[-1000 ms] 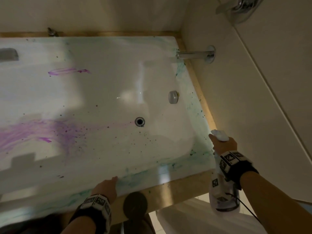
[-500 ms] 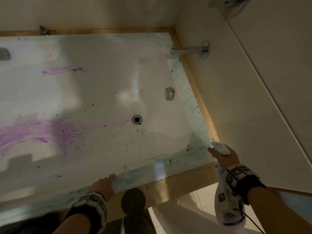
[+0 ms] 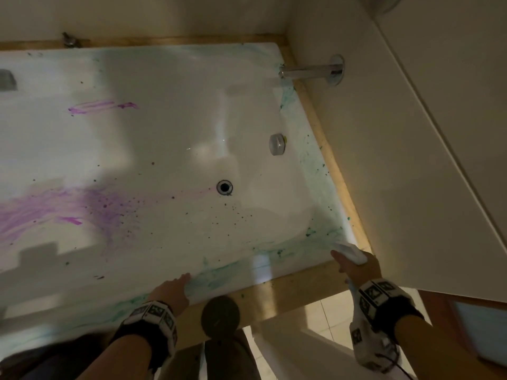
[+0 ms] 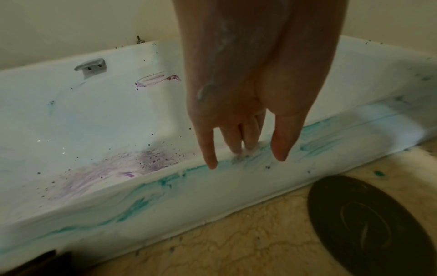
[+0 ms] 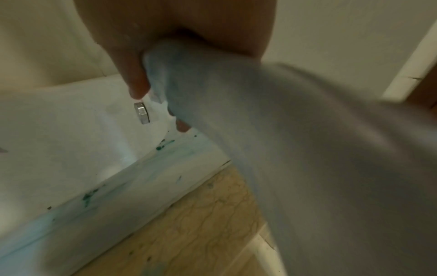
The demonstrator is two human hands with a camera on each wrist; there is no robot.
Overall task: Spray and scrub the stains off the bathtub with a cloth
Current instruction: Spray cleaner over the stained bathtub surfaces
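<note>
Head view: left hand flat on bathtub rim; right hand grips, seemingly, spray bottle.

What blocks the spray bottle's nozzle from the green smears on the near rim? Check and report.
Nothing visible. The right hand holds the bottle over the rim's corner, green smears in open view before it. The left hand rests farther along the rim.

The bathtub is viewed steeply from above by the head camera, from over its near rim. That rim is seen close up along the fingers by the left wrist camera. The overflow knob is shared by the right wrist and head views.
</note>
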